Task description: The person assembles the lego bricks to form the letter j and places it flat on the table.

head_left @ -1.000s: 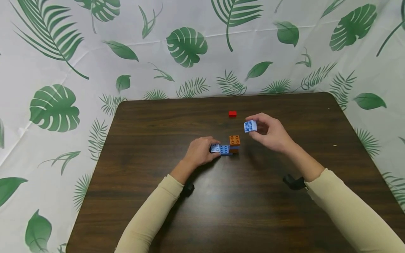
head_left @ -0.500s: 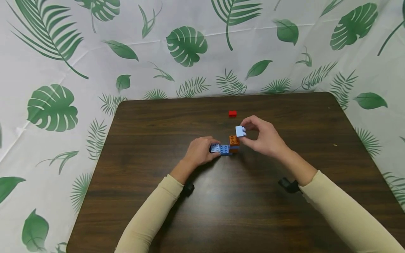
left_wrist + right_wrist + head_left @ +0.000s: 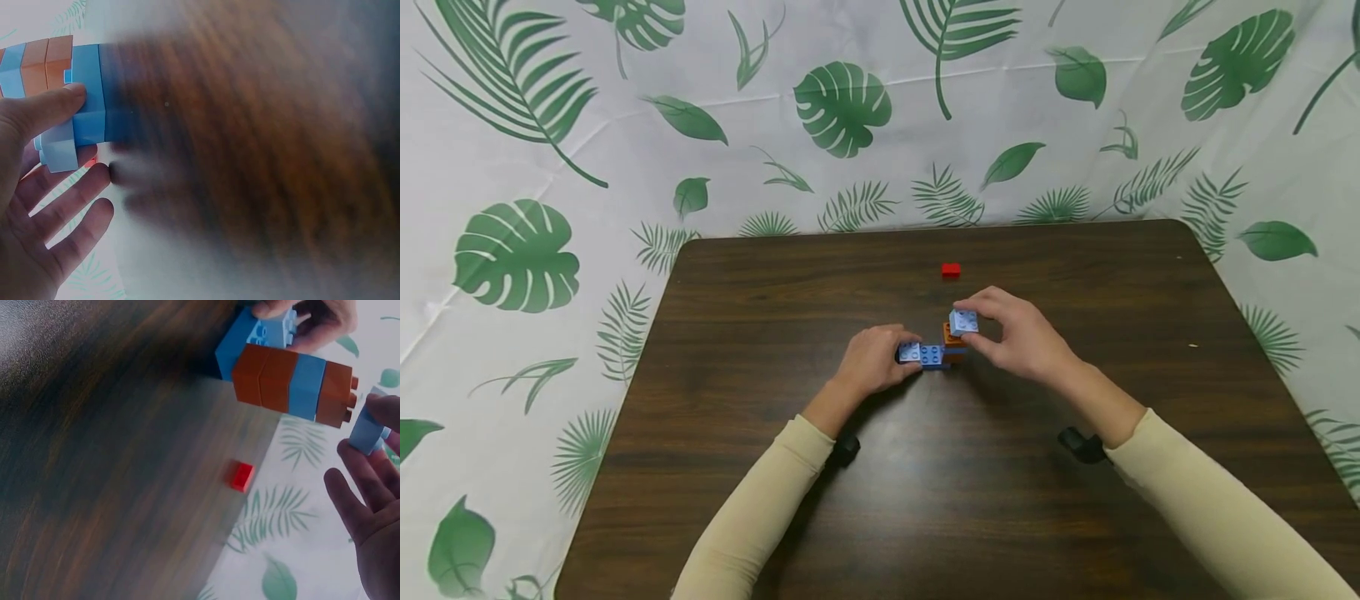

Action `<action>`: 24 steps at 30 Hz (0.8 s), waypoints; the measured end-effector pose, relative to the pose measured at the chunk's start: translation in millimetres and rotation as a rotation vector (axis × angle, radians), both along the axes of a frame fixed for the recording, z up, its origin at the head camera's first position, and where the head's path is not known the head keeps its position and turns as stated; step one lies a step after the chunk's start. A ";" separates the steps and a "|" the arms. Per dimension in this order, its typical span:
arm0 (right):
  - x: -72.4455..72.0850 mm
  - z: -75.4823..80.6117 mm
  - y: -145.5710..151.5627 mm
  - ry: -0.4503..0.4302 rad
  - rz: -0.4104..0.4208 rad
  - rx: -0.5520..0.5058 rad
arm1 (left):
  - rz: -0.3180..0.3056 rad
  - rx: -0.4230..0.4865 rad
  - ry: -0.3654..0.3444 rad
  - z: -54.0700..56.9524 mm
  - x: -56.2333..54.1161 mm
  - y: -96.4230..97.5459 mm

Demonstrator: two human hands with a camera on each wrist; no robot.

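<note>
My left hand holds a small build of toy building bricks on the table, thumb and fingers around its left end. That end has a light blue brick beside the studs of a long blue brick. At the right end rises a stack of brown-orange bricks with one blue brick among them; its top brick is orange. My right hand pinches a loose light blue brick, studs up, just above the stack. A narrow gap shows between them in the right wrist view.
A small red brick lies on the dark wooden table behind the build. White cloth with green leaf prints hangs beyond the table's far edge. Dark wrist-worn devices show by both sleeves.
My right hand has moved left and slightly down with its light blue brick, from beside the stack to over it. The brick has turned studs up. My left hand has stayed put.
</note>
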State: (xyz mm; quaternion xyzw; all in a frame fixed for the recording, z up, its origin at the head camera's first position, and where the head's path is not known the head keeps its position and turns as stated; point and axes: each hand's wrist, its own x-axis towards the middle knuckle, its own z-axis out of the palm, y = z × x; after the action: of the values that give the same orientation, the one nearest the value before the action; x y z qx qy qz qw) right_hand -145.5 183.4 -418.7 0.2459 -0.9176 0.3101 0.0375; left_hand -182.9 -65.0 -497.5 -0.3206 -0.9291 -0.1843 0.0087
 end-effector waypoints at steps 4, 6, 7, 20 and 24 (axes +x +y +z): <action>0.9 -1.3 -3.7 0.006 0.022 0.045 | -0.001 0.012 -0.001 0.3 0.4 -0.3; 1.2 -1.7 -5.4 0.011 0.025 0.065 | -0.002 0.016 0.002 0.4 0.4 -0.3; 1.3 -1.9 -6.1 0.012 0.026 0.074 | -0.001 0.016 0.003 0.4 0.5 -0.2; 3.5 -1.8 -8.7 0.094 0.042 0.113 | 0.000 0.006 -0.001 0.9 -0.1 0.4; 3.3 -1.6 -8.7 0.107 0.037 0.116 | 0.000 0.010 -0.010 1.7 -0.1 0.1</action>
State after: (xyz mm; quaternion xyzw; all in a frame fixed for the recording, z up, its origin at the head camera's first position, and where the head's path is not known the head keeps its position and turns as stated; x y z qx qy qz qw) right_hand -142.2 174.7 -420.3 0.2809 -0.9259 0.2437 0.0664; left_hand -183.0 -64.9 -495.8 -0.3195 -0.9283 -0.1903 0.0057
